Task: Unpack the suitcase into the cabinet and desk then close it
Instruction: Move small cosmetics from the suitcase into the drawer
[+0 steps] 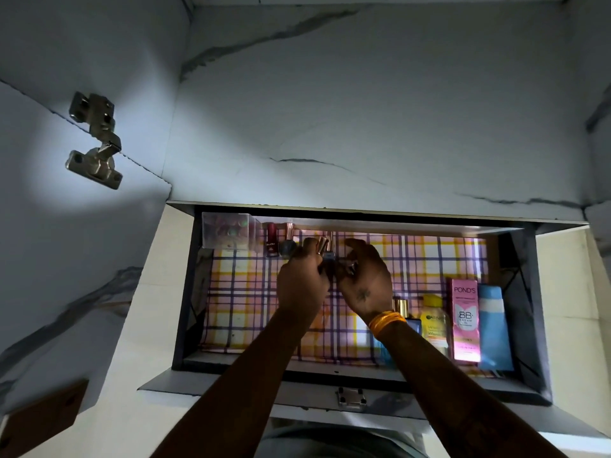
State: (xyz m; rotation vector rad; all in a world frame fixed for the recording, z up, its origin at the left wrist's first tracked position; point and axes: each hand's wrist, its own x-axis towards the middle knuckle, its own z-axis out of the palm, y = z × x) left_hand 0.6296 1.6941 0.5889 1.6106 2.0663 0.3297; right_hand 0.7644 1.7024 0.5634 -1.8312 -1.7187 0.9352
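head view | left hand (pixel 302 279) grips small bottles (pixel 322 247) | right hand (pixel 365 279) curled, pinching small item just beside | both over drawer (pixel 185 292)

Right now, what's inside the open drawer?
The drawer has a plaid liner, a clear box and small bottles at the back, and tubes plus a Pond's box at right. Both hands hide the items they hold.

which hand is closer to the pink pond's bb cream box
Right. The right hand is over the middle of the drawer, to the left of the Pond's box standing at the drawer's right end. The left hand is further left, beyond the right hand.
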